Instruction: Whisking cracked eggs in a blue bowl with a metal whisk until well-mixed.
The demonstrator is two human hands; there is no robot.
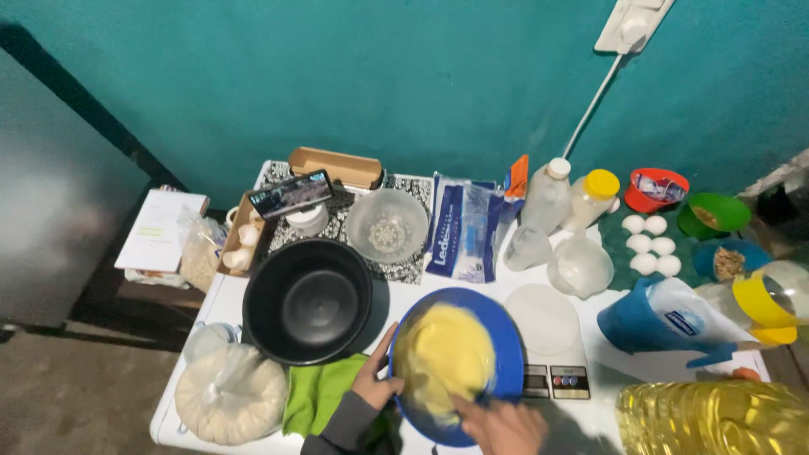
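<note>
Left hand (375,383) grips the near-left rim of the blue bowl (506,337), which is tipped toward the person with yellow batter (442,354) inside, right hand (501,425) blurred in it, grip undeterminable, bowl between black pot (308,299) and digital scale (556,381) on white surface (404,295).

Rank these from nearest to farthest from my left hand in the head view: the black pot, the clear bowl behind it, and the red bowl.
From the left hand gripping the blue bowl's rim:
1. Black pot, just up and left of the hand.
2. Clear bowl, farther back on the patterned mat.
3. Red bowl, far back on the right, beside the green bowl.
</note>
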